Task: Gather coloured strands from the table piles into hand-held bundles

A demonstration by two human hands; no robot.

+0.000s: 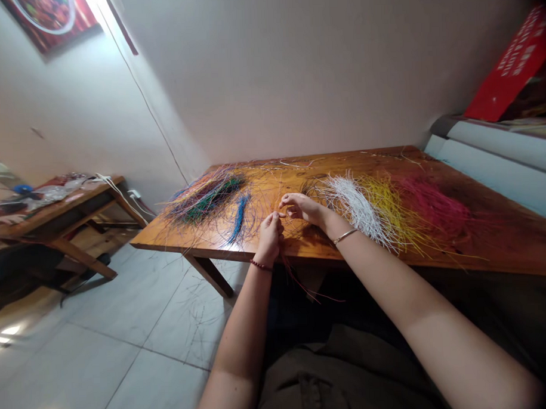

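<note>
My left hand (270, 235) is closed above the table's front edge. Thin reddish wires (298, 281) trail out below it and hang past the edge. Right beside it, my right hand (301, 207) has its fingers bent into a pinch, fingertips close to the left thumb. What sits between those fingertips is too small to make out. Orange strands (278, 198) show just behind both hands. A small blue wire bundle (240, 219) lies left of my left hand. To the right of my right hand is a heap of white wires (356, 207).
Yellow wires (392, 209) and pink wires (438, 207) lie farther right on the wooden table (503, 256). A mixed pile with green wires (210, 198) covers its left end. A second table (76, 205) stands at left. A red box (512, 68) sits at right.
</note>
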